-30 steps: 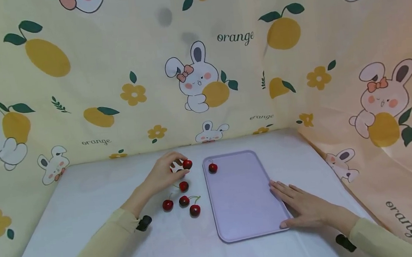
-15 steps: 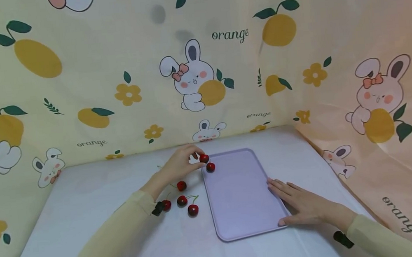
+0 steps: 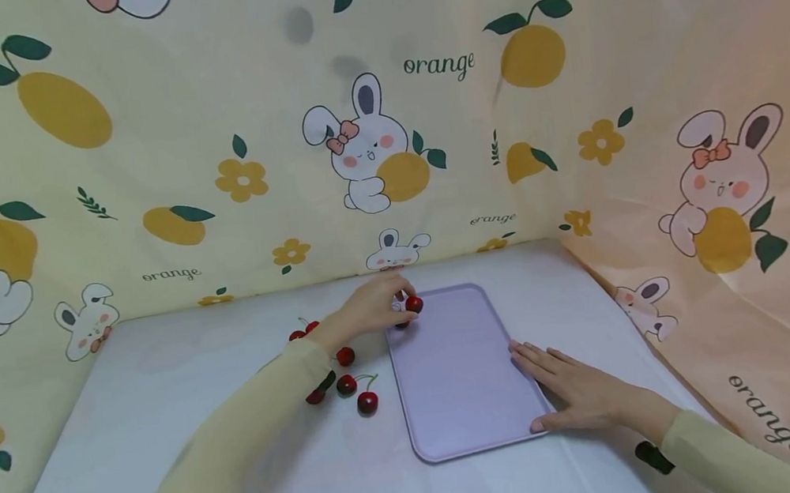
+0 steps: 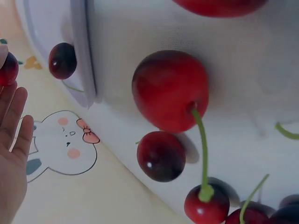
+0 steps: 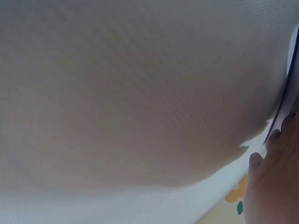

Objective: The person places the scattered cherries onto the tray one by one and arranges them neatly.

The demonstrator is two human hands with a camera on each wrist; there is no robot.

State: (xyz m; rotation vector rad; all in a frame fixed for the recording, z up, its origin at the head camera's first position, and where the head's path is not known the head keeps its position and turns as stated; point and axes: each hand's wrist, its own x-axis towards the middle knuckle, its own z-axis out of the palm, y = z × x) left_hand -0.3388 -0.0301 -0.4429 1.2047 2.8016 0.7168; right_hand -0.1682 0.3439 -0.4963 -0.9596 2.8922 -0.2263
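The cloth wall behind the desk has bunnies, yellow fruit and the word "orange" (image 3: 439,65) printed on it many times.

The left hand (image 3: 371,311) reaches out over the far left corner of the purple tray (image 3: 467,398). Its fingers curl in and pinch a red cherry (image 3: 414,304) at their tips. That cherry hangs just above the tray's far left corner. Another cherry (image 4: 62,60) sits on the tray right by that edge, seen best from the left wrist camera.

The right hand (image 3: 575,393) lies flat with straight fingers, pressing on the tray's right edge near the front corner. It holds nothing.

More cherries lie on the white desk just left of the tray. One (image 3: 345,356) is near the left wrist, and three more (image 3: 346,384) sit in a small bunch closer to the front. Two (image 3: 301,331) peek out behind the left arm, toward the back edge of the desk.
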